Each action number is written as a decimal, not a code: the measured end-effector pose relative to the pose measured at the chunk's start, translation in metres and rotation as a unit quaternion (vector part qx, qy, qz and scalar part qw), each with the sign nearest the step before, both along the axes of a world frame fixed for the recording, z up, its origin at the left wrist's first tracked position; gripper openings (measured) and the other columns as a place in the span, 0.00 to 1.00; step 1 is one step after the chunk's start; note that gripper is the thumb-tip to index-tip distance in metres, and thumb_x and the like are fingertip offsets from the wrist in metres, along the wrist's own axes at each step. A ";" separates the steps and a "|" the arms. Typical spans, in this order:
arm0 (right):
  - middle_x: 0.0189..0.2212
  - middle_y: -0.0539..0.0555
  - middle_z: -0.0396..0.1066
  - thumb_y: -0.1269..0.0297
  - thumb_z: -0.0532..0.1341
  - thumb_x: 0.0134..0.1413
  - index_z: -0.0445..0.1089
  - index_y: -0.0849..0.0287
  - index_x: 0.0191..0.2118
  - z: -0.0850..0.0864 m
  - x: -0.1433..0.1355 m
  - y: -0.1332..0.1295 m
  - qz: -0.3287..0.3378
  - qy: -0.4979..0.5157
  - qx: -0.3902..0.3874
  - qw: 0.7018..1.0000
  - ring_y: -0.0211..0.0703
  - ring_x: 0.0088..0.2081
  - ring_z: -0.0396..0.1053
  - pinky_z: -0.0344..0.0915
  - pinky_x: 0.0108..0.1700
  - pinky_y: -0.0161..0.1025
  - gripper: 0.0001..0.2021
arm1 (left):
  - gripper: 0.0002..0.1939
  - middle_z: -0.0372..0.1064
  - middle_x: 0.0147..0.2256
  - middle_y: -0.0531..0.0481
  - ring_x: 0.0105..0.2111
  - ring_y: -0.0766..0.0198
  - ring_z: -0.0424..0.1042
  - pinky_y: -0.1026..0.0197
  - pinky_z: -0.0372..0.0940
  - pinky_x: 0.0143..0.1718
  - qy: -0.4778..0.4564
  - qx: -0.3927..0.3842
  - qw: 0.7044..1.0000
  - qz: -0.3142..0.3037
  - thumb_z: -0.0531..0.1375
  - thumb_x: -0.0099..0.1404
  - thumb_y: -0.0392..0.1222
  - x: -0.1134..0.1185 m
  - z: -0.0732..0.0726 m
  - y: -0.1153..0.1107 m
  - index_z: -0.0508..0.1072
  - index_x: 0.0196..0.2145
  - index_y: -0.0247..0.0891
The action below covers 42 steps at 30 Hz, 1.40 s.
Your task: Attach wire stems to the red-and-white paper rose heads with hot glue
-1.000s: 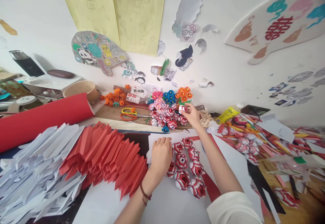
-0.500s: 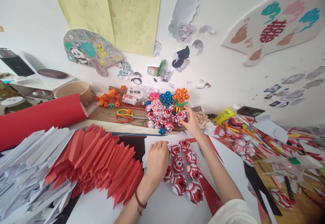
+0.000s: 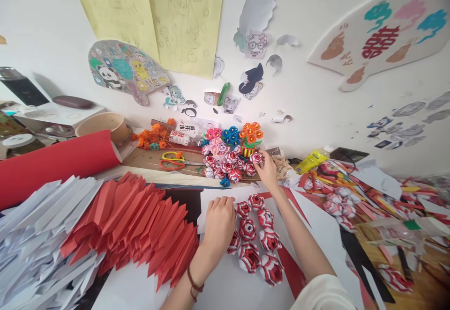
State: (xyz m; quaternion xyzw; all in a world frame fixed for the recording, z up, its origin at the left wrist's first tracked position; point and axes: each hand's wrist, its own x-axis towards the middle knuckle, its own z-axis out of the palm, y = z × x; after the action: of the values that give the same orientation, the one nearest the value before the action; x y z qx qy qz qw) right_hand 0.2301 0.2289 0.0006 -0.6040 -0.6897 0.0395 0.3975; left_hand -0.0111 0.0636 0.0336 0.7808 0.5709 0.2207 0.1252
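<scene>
My right hand [image 3: 267, 172] reaches to the back of the desk, its fingertips closed on a red-and-white paper flower [image 3: 256, 158] beside the striped pot of orange flowers [image 3: 251, 133]. More red-and-white flowers [image 3: 230, 166] are heaped to its left. Nearer to me, my left hand [image 3: 220, 221] rests on white paper with its fingers curled, at the left edge of a group of larger red-and-white flowers [image 3: 247, 229]. One of these is partly covered by the left hand, and whether the hand grips it cannot be made out.
Folded red strips [image 3: 137, 221] and white strips [image 3: 42, 225] fill the left. Behind them are a red roll [image 3: 63, 165] and scissors [image 3: 172, 161]. A yellow bottle [image 3: 311, 160] and paper scraps [image 3: 379, 197] lie at right.
My right hand has lifted a red-and-white flower slightly up and to the right from the back heap. The left hand has barely moved.
</scene>
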 end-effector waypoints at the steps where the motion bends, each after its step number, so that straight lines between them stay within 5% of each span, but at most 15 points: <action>1: 0.57 0.62 0.67 0.61 0.61 0.61 0.62 0.59 0.61 -0.004 0.000 0.004 -0.014 0.002 -0.004 1.000 0.53 0.57 0.66 0.63 0.59 0.56 0.23 | 0.13 0.75 0.40 0.45 0.41 0.53 0.72 0.52 0.61 0.42 0.001 0.001 1.000 -0.001 0.51 0.72 0.31 0.000 -0.001 0.000 0.74 0.45 0.39; 6: 0.54 0.58 0.68 0.57 0.61 0.64 0.66 0.59 0.56 -0.017 -0.006 0.018 -0.055 0.015 -0.037 0.998 0.49 0.52 0.70 0.69 0.53 0.54 0.19 | 0.14 0.75 0.41 0.45 0.42 0.53 0.72 0.52 0.62 0.43 0.008 0.018 1.000 -0.003 0.50 0.72 0.31 -0.001 -0.003 0.000 0.74 0.46 0.39; 11: 0.54 0.59 0.68 0.57 0.61 0.63 0.66 0.59 0.56 0.002 0.002 -0.003 -0.032 0.029 -0.063 0.997 0.50 0.53 0.70 0.68 0.55 0.55 0.20 | 0.13 0.75 0.40 0.45 0.42 0.53 0.72 0.53 0.61 0.43 0.021 0.034 0.999 -0.003 0.51 0.71 0.31 -0.002 -0.001 -0.001 0.74 0.46 0.39; 14: 0.57 0.61 0.68 0.55 0.61 0.61 0.63 0.57 0.59 0.023 0.012 -0.053 0.013 0.034 -0.072 0.997 0.53 0.56 0.68 0.65 0.58 0.56 0.23 | 0.13 0.75 0.41 0.45 0.43 0.53 0.72 0.53 0.62 0.43 0.030 0.041 0.999 -0.003 0.51 0.71 0.31 -0.002 -0.001 -0.002 0.74 0.46 0.39; 18: 0.62 0.58 0.64 0.52 0.57 0.63 0.58 0.50 0.64 0.040 0.011 -0.152 0.049 0.034 -0.088 0.994 0.52 0.61 0.65 0.64 0.61 0.56 0.26 | 0.13 0.74 0.40 0.43 0.43 0.52 0.72 0.53 0.62 0.44 0.042 0.053 0.998 -0.001 0.51 0.71 0.30 0.002 -0.001 -0.005 0.73 0.47 0.37; 23: 0.55 0.56 0.72 0.55 0.57 0.63 0.66 0.47 0.57 0.028 -0.019 -0.255 0.004 0.014 -0.038 0.999 0.56 0.57 0.68 0.60 0.60 0.62 0.18 | 0.14 0.73 0.45 0.39 0.47 0.50 0.70 0.51 0.61 0.47 0.042 0.082 0.996 0.003 0.51 0.71 0.30 0.007 0.014 -0.017 0.71 0.50 0.35; 28: 0.51 0.56 0.73 0.61 0.55 0.65 0.70 0.48 0.52 0.011 -0.052 -0.313 -0.022 0.033 0.028 0.999 0.55 0.55 0.69 0.58 0.62 0.64 0.13 | 0.13 0.74 0.43 0.44 0.45 0.52 0.70 0.52 0.61 0.45 0.031 0.102 0.994 -0.029 0.51 0.73 0.32 0.004 0.031 -0.061 0.73 0.47 0.39; 36: 0.54 0.58 0.69 0.65 0.54 0.66 0.69 0.52 0.55 -0.014 -0.072 -0.337 -0.018 -0.023 0.054 0.998 0.54 0.56 0.67 0.67 0.55 0.55 0.14 | 0.10 0.77 0.33 0.51 0.34 0.60 0.74 0.57 0.59 0.37 -0.029 0.106 0.994 -0.014 0.53 0.73 0.33 -0.017 0.011 -0.133 0.74 0.41 0.42; 42: 0.55 0.59 0.67 0.66 0.54 0.67 0.69 0.52 0.55 -0.010 -0.076 -0.337 -0.019 -0.012 0.080 0.997 0.54 0.58 0.65 0.66 0.57 0.55 0.14 | 0.17 0.69 0.22 0.53 0.23 0.62 0.68 0.58 0.56 0.29 -0.048 0.118 0.992 0.028 0.58 0.71 0.40 -0.029 -0.011 -0.161 0.67 0.23 0.39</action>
State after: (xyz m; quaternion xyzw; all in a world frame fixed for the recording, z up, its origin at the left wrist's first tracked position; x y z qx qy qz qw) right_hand 0.1537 -0.1082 -0.0096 -0.5836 -0.6836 -0.0304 0.4372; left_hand -0.0398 -0.0970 0.0230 0.7625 0.5559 0.3267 0.0532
